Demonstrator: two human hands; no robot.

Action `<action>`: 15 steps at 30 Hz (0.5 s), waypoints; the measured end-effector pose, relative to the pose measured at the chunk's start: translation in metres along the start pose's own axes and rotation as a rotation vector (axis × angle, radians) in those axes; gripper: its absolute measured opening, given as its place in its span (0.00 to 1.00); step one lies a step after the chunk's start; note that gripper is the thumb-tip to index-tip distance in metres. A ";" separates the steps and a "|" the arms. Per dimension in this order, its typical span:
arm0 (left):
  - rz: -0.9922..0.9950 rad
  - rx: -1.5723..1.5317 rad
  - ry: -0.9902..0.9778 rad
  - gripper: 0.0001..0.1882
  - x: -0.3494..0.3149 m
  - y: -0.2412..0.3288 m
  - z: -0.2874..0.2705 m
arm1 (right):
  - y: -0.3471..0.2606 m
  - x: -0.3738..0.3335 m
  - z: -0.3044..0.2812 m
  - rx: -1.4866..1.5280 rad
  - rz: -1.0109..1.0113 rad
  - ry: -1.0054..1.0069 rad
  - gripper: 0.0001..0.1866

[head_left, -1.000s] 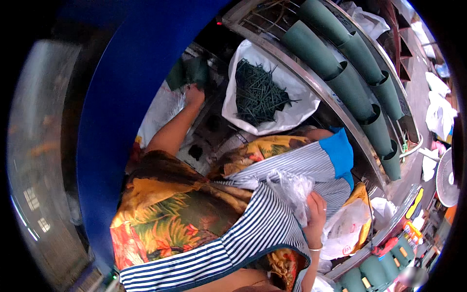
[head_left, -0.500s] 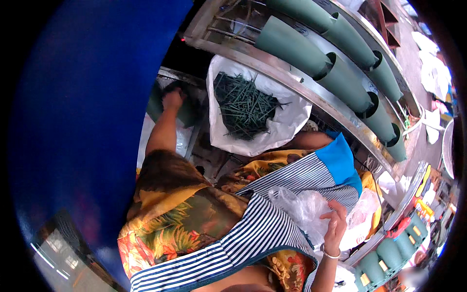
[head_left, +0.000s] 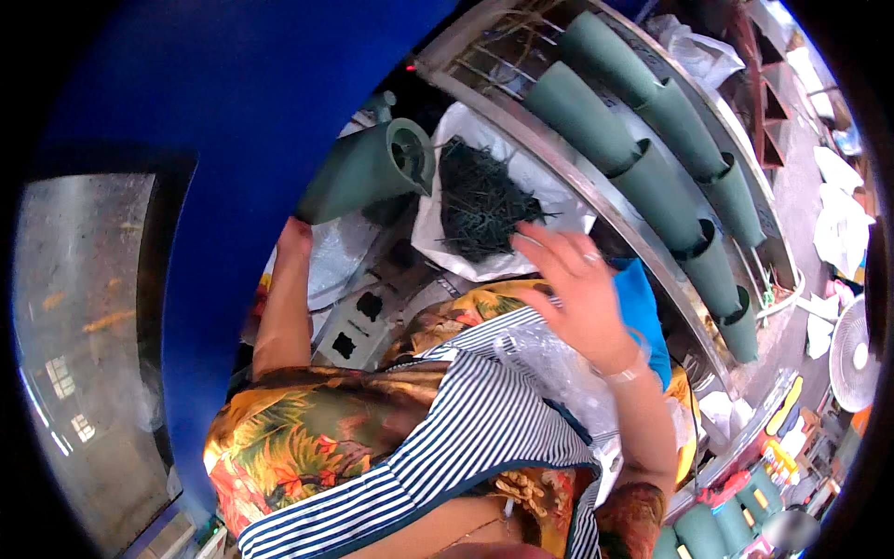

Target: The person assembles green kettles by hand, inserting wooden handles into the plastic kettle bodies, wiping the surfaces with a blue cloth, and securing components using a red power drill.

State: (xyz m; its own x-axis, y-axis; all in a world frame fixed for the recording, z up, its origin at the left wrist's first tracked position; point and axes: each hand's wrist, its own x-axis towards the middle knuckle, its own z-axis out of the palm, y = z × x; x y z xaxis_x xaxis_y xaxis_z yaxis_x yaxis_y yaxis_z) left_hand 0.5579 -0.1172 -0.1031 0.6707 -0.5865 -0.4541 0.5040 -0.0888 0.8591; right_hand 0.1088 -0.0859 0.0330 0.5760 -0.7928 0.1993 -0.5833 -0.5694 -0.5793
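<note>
A green plastic jug-like molding [head_left: 358,172] is tilted up at the left, its round open mouth facing the bag. My left hand [head_left: 295,239] is closed at its lower end; the fingertips are partly hidden. My right hand [head_left: 573,293], slightly blurred, is open with fingers spread, nothing in it, over the near right rim of a white bag [head_left: 430,219]. Thin dark green plastic scraps [head_left: 484,200] fill the bag. Below my right hand, crumpled clear plastic film [head_left: 545,359] lies on my striped apron [head_left: 484,391].
A large blue machine panel [head_left: 251,84] with a window [head_left: 84,307] borders the left. Beyond the bag, a metal-framed rack [head_left: 559,140] holds rows of nested green moldings [head_left: 656,196]. More green moldings [head_left: 703,531] stand at lower right; a white fan [head_left: 852,354] is at far right.
My left hand has drawn back toward me, and the green jug-like molding has come up into view. My right hand has moved up and left to the bag. The view has shifted.
</note>
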 end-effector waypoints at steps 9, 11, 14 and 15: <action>-0.480 0.062 -0.554 0.24 -0.066 -0.117 0.110 | 0.005 -0.008 0.071 -0.054 0.326 0.351 0.34; -0.469 0.090 -0.475 0.26 -0.076 -0.137 0.130 | 0.002 -0.020 0.066 -0.112 0.339 0.407 0.34; -0.517 -0.057 -0.585 0.26 -0.089 -0.155 0.142 | -0.010 -0.023 0.059 -0.190 0.440 0.392 0.31; -0.504 -0.073 -0.593 0.26 -0.077 -0.164 0.141 | -0.009 -0.022 0.059 -0.202 0.440 0.348 0.29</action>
State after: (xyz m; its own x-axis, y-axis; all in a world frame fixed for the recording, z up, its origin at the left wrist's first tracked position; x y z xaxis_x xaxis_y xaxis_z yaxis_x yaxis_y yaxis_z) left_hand 0.3466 -0.1715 -0.1759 -0.0412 -0.8238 -0.5654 0.7185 -0.4176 0.5562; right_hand 0.1351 -0.0502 -0.0134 0.0541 -0.9688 0.2419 -0.8418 -0.1746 -0.5108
